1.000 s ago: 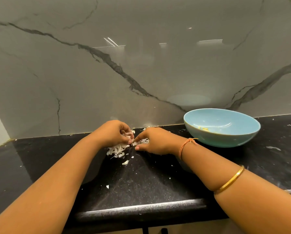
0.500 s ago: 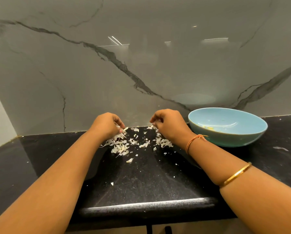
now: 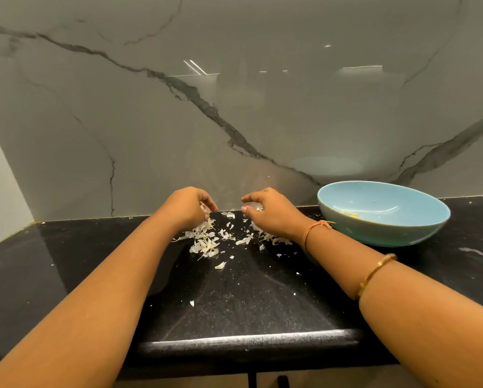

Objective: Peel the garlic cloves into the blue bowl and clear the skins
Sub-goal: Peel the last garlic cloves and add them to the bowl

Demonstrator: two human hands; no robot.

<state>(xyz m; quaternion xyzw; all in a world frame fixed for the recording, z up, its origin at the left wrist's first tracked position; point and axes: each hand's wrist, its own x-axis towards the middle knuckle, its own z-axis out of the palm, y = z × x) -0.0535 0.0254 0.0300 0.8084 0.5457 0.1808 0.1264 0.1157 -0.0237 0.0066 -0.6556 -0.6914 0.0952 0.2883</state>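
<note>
Backsplash of glossy grey veined marble (image 3: 262, 107) rises behind the round pale-blue ceramic bowl (image 3: 383, 236), which stands on the black speckled stone counter (image 3: 234, 309). Both hands work to the left of the bowl: the right hand (image 3: 271, 214) near it, the left hand (image 3: 185, 207) farther off. Each is curled down on the counter with fingers and thumb bunched around white papery garlic skins (image 3: 203, 245), and the thicker heap lies under the hand farther from the bowl. Loose flakes are scattered between the hands, and one stray flake (image 3: 220, 265) sits apart, farther from the bowl and toward the counter's front edge. Inside the bowl a little pale yellow peeled garlic (image 3: 349, 214) shows at the bottom. No unpeeled clove is visible, so peeling looks finished. Clearing is only partway: the skins are being gathered, none removed, and strays remain.
</note>
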